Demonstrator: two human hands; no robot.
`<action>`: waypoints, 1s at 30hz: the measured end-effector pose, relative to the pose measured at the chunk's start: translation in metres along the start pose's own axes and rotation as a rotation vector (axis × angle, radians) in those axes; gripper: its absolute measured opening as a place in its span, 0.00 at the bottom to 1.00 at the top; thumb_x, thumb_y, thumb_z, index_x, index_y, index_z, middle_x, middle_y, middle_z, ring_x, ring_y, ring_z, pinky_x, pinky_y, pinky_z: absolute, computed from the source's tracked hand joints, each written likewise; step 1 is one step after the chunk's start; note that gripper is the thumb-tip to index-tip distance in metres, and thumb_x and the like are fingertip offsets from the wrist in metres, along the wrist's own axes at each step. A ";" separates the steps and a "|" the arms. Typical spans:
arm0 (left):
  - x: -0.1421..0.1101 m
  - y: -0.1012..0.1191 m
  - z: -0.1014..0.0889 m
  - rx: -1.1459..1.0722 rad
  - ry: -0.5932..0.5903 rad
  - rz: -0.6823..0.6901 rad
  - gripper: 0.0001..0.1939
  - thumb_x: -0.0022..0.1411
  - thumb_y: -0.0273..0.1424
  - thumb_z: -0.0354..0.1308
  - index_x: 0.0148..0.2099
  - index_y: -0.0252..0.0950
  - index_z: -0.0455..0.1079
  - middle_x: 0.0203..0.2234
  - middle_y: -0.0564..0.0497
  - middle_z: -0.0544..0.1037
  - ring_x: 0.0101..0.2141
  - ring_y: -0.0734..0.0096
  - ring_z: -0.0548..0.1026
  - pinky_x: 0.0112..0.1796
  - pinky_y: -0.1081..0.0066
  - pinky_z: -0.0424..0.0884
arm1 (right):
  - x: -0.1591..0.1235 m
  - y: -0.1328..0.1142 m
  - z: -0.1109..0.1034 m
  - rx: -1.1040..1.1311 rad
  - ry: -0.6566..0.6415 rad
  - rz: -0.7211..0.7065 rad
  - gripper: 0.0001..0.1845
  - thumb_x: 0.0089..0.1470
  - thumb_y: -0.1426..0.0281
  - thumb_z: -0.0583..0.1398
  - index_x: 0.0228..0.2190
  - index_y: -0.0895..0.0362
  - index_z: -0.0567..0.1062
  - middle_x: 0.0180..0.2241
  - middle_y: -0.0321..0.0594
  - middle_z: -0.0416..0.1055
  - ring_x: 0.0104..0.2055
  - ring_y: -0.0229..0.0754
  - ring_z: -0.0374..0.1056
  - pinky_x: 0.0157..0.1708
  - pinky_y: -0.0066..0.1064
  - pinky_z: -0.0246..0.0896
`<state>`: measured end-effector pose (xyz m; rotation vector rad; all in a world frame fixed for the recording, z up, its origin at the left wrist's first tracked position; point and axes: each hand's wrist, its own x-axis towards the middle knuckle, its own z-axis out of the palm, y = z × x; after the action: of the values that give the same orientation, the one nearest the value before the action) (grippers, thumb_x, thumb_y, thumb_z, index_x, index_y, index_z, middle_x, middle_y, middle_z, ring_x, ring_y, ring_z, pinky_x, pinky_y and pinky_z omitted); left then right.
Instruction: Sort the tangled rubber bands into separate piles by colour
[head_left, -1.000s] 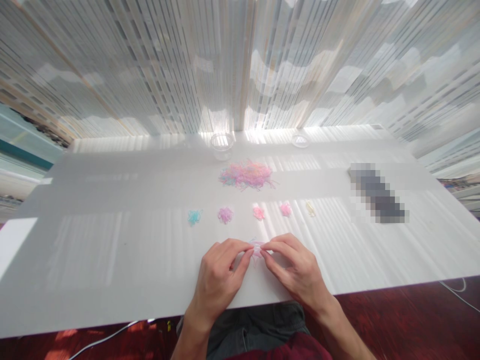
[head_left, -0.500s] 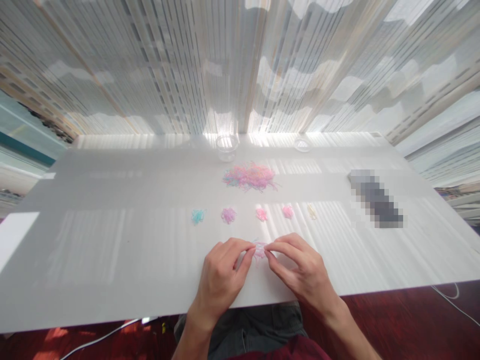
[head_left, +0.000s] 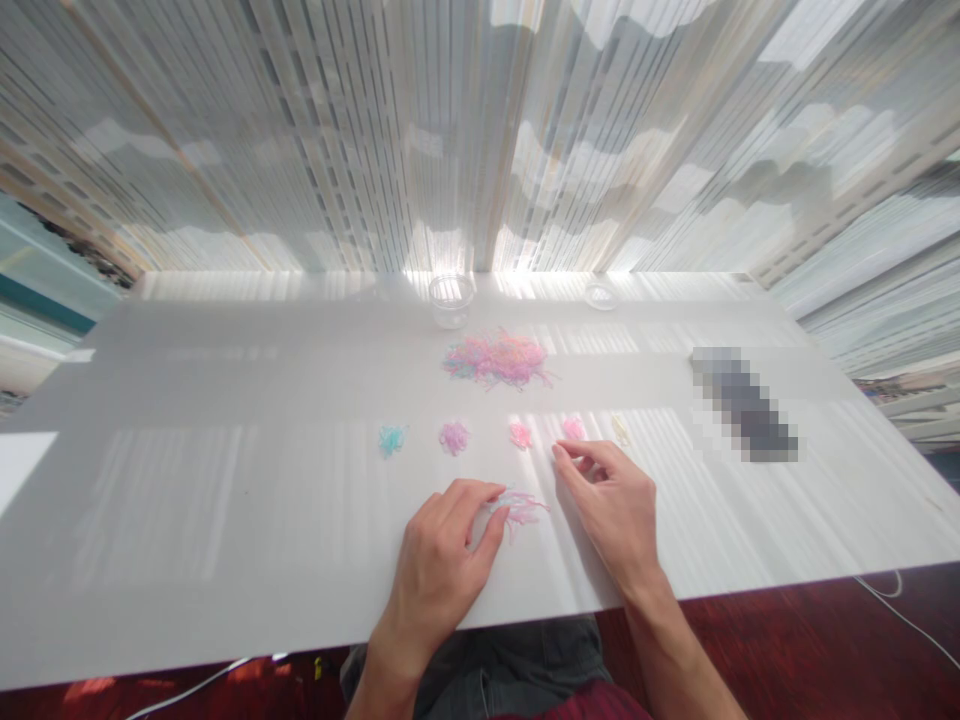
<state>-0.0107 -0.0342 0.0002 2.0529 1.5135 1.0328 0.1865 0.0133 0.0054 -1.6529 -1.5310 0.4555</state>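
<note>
A small loose heap of thin pastel strands [head_left: 523, 508], mostly pink and lilac, lies near the table's front. My left hand [head_left: 448, 545] rests at its left edge, thumb and index finger a little apart beside the strands. Up and to the right, my right hand [head_left: 611, 500] has thumb and index finger pinched together just below the pink bunch [head_left: 573, 428]; anything between them is too small to make out. In the same row lie a turquoise bunch [head_left: 391, 440], a purple bunch [head_left: 454, 437], a coral-pink bunch [head_left: 520, 435] and a pale yellow bunch [head_left: 620, 431].
Behind the row spreads a larger mixed pile of strands [head_left: 496, 358]. A clear round tub [head_left: 451, 303] and a clear lid [head_left: 601, 296] stand near the curtain [head_left: 360, 140]. A blurred dark object [head_left: 745, 404] lies on the white table [head_left: 165, 520] at right.
My right hand has left the small heap and moved up and right toward the pink bunch. My left hand stays by the heap, its thumb and index finger slightly apart.
</note>
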 end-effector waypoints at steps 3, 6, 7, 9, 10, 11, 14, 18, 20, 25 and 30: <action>0.001 0.001 -0.001 0.022 -0.003 0.012 0.06 0.74 0.30 0.55 0.49 0.39 0.73 0.37 0.49 0.82 0.35 0.65 0.80 0.35 0.67 0.74 | -0.001 -0.001 0.002 0.001 -0.004 -0.014 0.10 0.59 0.63 0.63 0.33 0.53 0.83 0.31 0.38 0.79 0.28 0.40 0.70 0.34 0.35 0.69; 0.001 0.001 -0.001 0.037 0.002 0.023 0.06 0.73 0.29 0.55 0.49 0.39 0.73 0.36 0.50 0.82 0.35 0.65 0.80 0.34 0.67 0.73 | -0.002 -0.001 0.003 -0.015 0.003 -0.032 0.10 0.60 0.63 0.63 0.33 0.53 0.82 0.31 0.39 0.79 0.28 0.41 0.70 0.34 0.36 0.69; 0.001 0.001 -0.001 0.038 0.003 0.023 0.06 0.73 0.29 0.55 0.49 0.39 0.73 0.36 0.50 0.82 0.35 0.65 0.80 0.34 0.67 0.73 | -0.001 -0.001 0.003 -0.023 0.010 -0.031 0.10 0.60 0.63 0.63 0.33 0.54 0.82 0.31 0.39 0.79 0.28 0.41 0.70 0.34 0.36 0.69; 0.001 0.001 -0.001 0.037 0.003 0.024 0.06 0.73 0.29 0.55 0.49 0.39 0.73 0.36 0.50 0.82 0.35 0.65 0.80 0.34 0.67 0.72 | -0.001 0.001 0.001 -0.044 0.028 -0.023 0.11 0.60 0.62 0.63 0.34 0.54 0.83 0.32 0.39 0.79 0.28 0.41 0.70 0.34 0.35 0.69; 0.000 0.001 -0.001 0.036 0.003 0.025 0.06 0.73 0.29 0.56 0.49 0.39 0.73 0.37 0.50 0.82 0.35 0.65 0.79 0.34 0.67 0.72 | -0.001 0.003 -0.001 -0.057 0.039 -0.019 0.11 0.60 0.61 0.63 0.35 0.54 0.83 0.32 0.40 0.79 0.28 0.41 0.70 0.33 0.35 0.69; 0.000 0.002 -0.001 0.037 0.001 0.025 0.06 0.73 0.29 0.56 0.49 0.39 0.73 0.37 0.50 0.82 0.35 0.65 0.79 0.34 0.67 0.72 | 0.000 0.004 -0.003 -0.070 0.053 -0.015 0.12 0.60 0.60 0.63 0.35 0.55 0.83 0.32 0.40 0.79 0.28 0.41 0.69 0.33 0.35 0.68; -0.001 0.002 0.000 0.039 -0.002 0.026 0.06 0.73 0.29 0.56 0.49 0.39 0.73 0.37 0.50 0.82 0.34 0.66 0.79 0.34 0.67 0.71 | 0.001 0.010 -0.012 -0.113 0.115 0.001 0.13 0.60 0.59 0.63 0.34 0.55 0.83 0.31 0.40 0.78 0.27 0.41 0.68 0.33 0.36 0.67; 0.000 0.001 -0.001 0.044 -0.006 0.033 0.06 0.73 0.29 0.56 0.49 0.39 0.73 0.37 0.50 0.82 0.33 0.66 0.78 0.33 0.68 0.71 | 0.004 0.018 -0.021 -0.144 0.138 0.045 0.15 0.59 0.57 0.63 0.32 0.54 0.83 0.29 0.40 0.78 0.25 0.41 0.67 0.31 0.36 0.66; 0.001 0.001 -0.001 0.048 -0.001 0.030 0.06 0.73 0.29 0.56 0.48 0.39 0.73 0.36 0.50 0.82 0.30 0.68 0.77 0.33 0.68 0.71 | 0.006 0.021 -0.021 -0.132 0.135 0.067 0.16 0.59 0.56 0.64 0.32 0.54 0.83 0.28 0.39 0.78 0.25 0.41 0.67 0.30 0.36 0.66; 0.001 0.002 -0.002 0.049 0.003 0.032 0.06 0.73 0.30 0.55 0.47 0.39 0.74 0.35 0.51 0.82 0.29 0.68 0.77 0.32 0.68 0.71 | 0.008 0.020 -0.018 -0.147 0.132 0.013 0.16 0.60 0.56 0.62 0.32 0.54 0.83 0.30 0.40 0.78 0.26 0.41 0.68 0.30 0.35 0.66; 0.001 0.001 0.000 0.062 0.000 0.027 0.06 0.73 0.30 0.56 0.47 0.39 0.74 0.35 0.51 0.82 0.27 0.70 0.75 0.32 0.68 0.70 | 0.011 0.014 -0.014 -0.134 0.101 -0.024 0.17 0.62 0.55 0.62 0.33 0.54 0.83 0.30 0.40 0.78 0.26 0.41 0.69 0.32 0.35 0.67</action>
<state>-0.0100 -0.0341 0.0014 2.1206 1.5398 1.0076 0.2077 0.0202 0.0056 -1.7307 -1.5323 0.2578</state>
